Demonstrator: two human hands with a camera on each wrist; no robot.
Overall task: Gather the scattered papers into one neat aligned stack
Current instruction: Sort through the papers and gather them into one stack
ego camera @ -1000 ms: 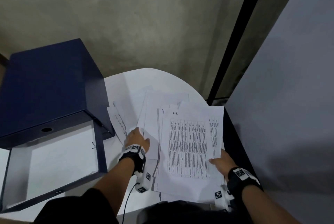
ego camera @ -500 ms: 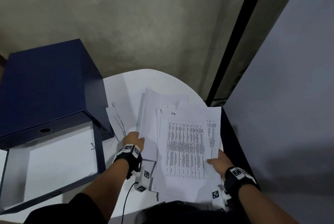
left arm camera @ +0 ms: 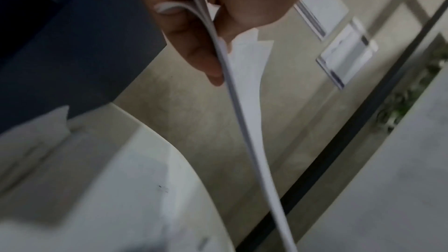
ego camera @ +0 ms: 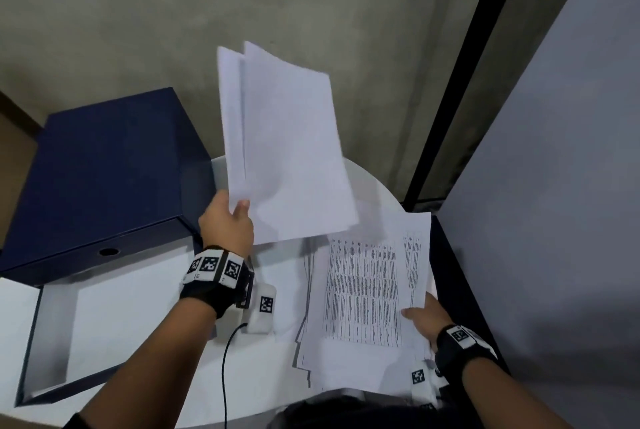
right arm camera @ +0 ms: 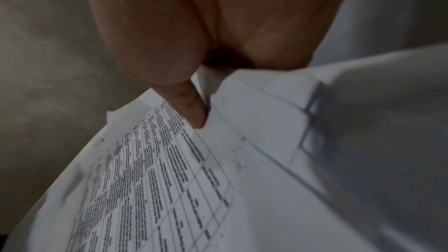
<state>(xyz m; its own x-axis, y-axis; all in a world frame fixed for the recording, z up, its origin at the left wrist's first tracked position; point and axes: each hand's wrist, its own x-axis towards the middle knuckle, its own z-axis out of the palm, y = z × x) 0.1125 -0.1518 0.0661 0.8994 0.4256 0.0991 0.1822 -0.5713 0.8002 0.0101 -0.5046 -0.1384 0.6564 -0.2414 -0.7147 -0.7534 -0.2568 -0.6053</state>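
Two bundles. Blank sheets (ego camera: 287, 144): raised above the white table (ego camera: 374, 186), pinched at a lower corner by left hand (ego camera: 227, 221). Printed pile (ego camera: 367, 297): right hand (ego camera: 424, 319) grips its edge. Recommended: lay sheets onto pile, square edges.

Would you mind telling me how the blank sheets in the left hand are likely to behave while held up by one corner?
The blank sheets look floppy: in the left wrist view they bow. The left hand pinches only a lower corner, so they may fan apart; their top edges already sit uneven. They seem light.
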